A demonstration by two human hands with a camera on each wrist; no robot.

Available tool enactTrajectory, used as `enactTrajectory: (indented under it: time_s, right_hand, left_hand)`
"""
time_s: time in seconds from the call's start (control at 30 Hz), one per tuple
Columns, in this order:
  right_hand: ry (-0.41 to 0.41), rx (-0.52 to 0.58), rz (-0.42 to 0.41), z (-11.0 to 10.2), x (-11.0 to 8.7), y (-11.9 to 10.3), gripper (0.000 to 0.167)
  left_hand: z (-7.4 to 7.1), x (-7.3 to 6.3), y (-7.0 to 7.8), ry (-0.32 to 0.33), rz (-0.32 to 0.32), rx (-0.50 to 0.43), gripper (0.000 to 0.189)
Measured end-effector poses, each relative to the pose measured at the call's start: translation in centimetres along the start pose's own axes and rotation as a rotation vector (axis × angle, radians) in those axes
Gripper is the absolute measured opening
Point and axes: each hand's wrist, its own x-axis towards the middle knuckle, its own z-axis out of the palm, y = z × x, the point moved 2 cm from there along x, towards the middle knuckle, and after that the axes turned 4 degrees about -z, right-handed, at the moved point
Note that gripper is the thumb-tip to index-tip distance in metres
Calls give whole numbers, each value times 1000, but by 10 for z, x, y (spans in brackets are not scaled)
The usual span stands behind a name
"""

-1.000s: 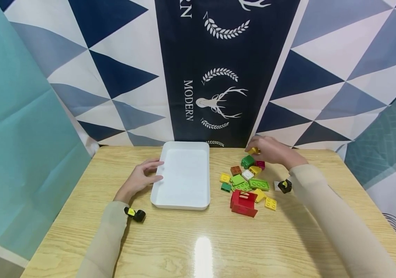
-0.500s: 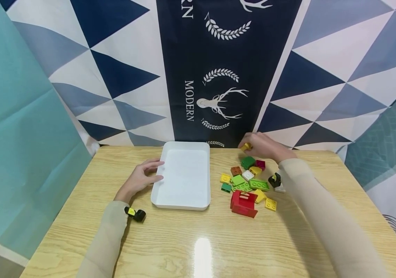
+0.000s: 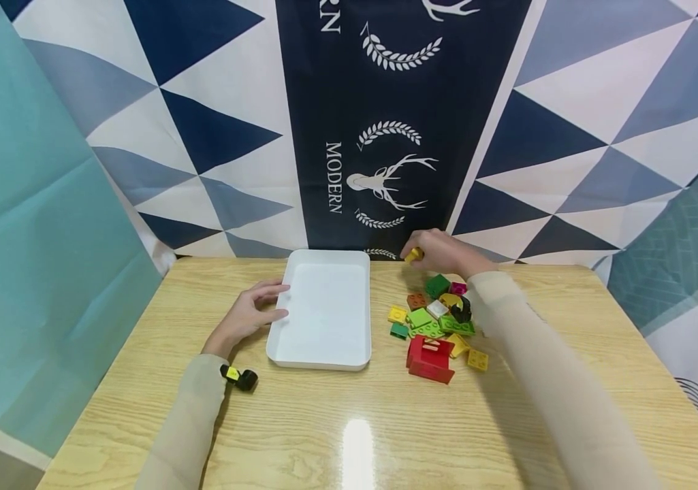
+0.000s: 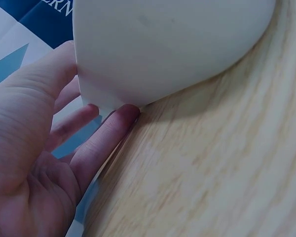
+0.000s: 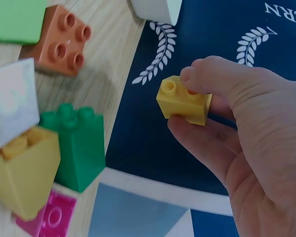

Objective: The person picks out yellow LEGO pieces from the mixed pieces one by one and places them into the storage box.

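Note:
My right hand [image 3: 440, 252] pinches a small yellow toy brick [image 5: 183, 102] between thumb and fingers, raised over the table's back edge. In the right wrist view two studs show on the brick. My left hand [image 3: 249, 314] holds the left side of a white tray [image 3: 323, 313], thumb and a finger over its rim. The left wrist view has other fingertips [image 4: 126, 112] low against the tray's outer wall. Nothing lies inside the tray. Right of it is a loose pile of bricks, among them a green brick [image 5: 76, 148] and an orange-brown brick [image 5: 59, 42].
A red open-sided block [image 3: 430, 359] stands at the pile's front, beside a flat yellow brick [image 3: 478, 360]. Lime green bricks [image 3: 425, 328] and a magenta brick [image 3: 457, 288] lie in the pile. A patterned cloth [image 3: 385, 102] hangs behind the wooden table [image 3: 299, 429].
My right hand has carried the yellow brick leftward from above the green brick, toward the tray, rising slightly. My left hand and the tray have stayed in place.

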Motion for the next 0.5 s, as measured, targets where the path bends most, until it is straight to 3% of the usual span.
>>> enactTrajectory:
  time_s: [0.5]
  right_hand:
    - [-24, -23, -26, -1, 33, -22, 28]
  left_hand:
    - [1, 1, -1, 9, -9, -2, 57]
